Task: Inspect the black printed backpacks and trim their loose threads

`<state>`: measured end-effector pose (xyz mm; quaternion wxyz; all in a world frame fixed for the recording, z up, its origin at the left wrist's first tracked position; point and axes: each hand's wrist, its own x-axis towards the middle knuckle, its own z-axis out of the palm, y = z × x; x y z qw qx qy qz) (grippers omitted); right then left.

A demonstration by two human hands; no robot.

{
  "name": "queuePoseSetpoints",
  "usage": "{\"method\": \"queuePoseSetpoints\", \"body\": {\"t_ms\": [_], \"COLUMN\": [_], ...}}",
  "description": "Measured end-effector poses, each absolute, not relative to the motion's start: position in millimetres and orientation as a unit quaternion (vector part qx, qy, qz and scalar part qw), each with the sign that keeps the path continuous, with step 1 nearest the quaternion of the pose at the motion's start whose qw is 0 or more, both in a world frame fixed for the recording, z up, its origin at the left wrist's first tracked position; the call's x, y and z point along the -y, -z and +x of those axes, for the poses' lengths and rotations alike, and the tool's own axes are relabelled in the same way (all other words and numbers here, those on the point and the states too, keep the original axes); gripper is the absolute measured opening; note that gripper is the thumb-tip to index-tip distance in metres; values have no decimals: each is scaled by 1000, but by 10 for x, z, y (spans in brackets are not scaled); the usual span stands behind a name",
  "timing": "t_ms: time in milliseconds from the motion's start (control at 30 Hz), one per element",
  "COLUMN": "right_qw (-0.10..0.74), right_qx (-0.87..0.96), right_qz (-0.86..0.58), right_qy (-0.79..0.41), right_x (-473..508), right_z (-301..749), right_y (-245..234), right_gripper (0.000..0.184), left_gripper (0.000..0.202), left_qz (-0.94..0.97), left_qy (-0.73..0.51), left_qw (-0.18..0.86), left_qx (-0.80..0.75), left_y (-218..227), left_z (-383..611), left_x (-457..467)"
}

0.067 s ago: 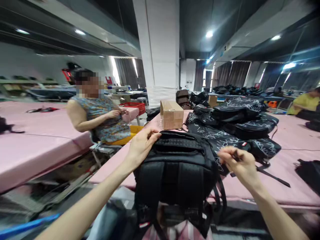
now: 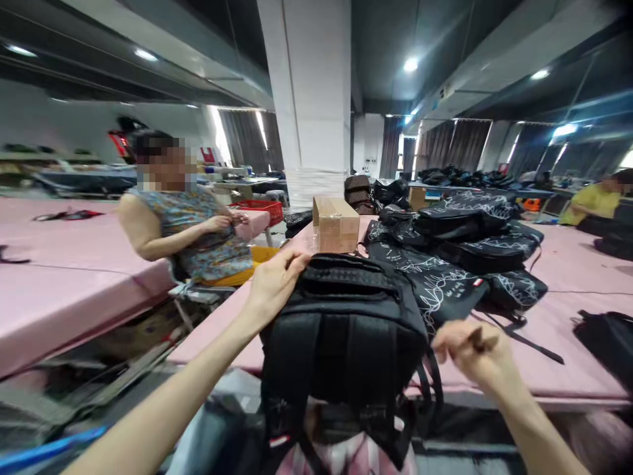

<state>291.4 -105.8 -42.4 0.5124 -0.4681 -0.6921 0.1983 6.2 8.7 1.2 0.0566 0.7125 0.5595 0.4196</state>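
A black backpack stands upright in front of me at the table's edge, its shoulder straps towards me and its carry handle on top. My left hand is closed on the backpack's upper left edge, thumb and fingers pinching the fabric. Just off the bag's right side is my right hand, fingers curled and pressed together. Whether it holds something small is hidden, and it is slightly blurred. Loose straps hang at the bag's right side, below that hand.
Black backpacks with white scribbled print lie piled behind on the pink-covered table. A cardboard box sits beyond the bag. At left a seated person works with their hands. Another black bag lies at right.
My right hand has moved lower beside the backpack, its fingers still curled. My left hand keeps its grip on the edge. The whole view has shifted slightly.
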Motion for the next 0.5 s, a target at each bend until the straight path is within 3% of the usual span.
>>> {"method": "queuePoseSetpoints", "body": {"t_ms": [167, 333, 500], "right_qw": [441, 427, 476], "right_qx": [701, 716, 712], "right_qz": [-505, -498, -462], "right_qy": [-244, -239, -231], "right_x": [1181, 1036, 956], "right_z": [2719, 2487, 2358], "right_y": [623, 673, 733], "right_gripper": [21, 44, 36], "left_gripper": [47, 35, 65], "left_qz": [695, 587, 612], "left_qy": [-508, -585, -416], "left_qw": [56, 46, 294], "left_qx": [-506, -558, -605], "left_y": [-40, 320, 787], "left_z": [104, -226, -279], "left_x": [-123, 354, 791]}}
